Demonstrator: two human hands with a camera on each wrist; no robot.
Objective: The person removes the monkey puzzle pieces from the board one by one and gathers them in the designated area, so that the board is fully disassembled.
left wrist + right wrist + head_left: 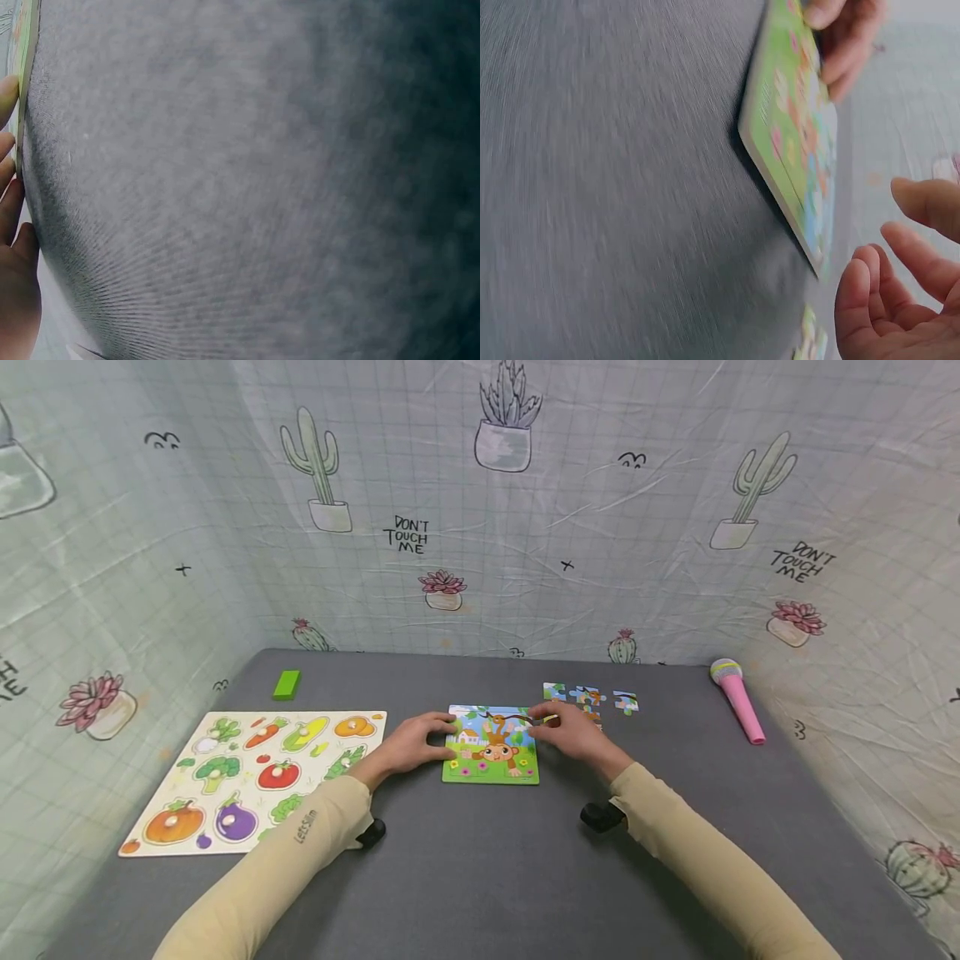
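Note:
A square jigsaw puzzle board (491, 768) with a monkey picture lies on the dark grey table. My left hand (411, 741) rests against its left side, thumb and fingertips spread along the edge. In the left wrist view, the fingers of the left hand (16, 277) meet the board's edge (27, 52). Around the upper right corner of the board is my right hand (573, 732), thumb and fingers spread apart. The right wrist view shows this right hand (904, 300) with nothing between its fingers, beside the board (780, 142). Loose jigsaw pieces (588, 696) lie just behind it.
On the left lies a large vegetable peg board (255, 746), partly covered by the left sleeve. A green block (287, 685) is behind that board. Far right is a pink toy microphone (741, 702). A printed cloth (525, 527) hangs around the table's back and sides.

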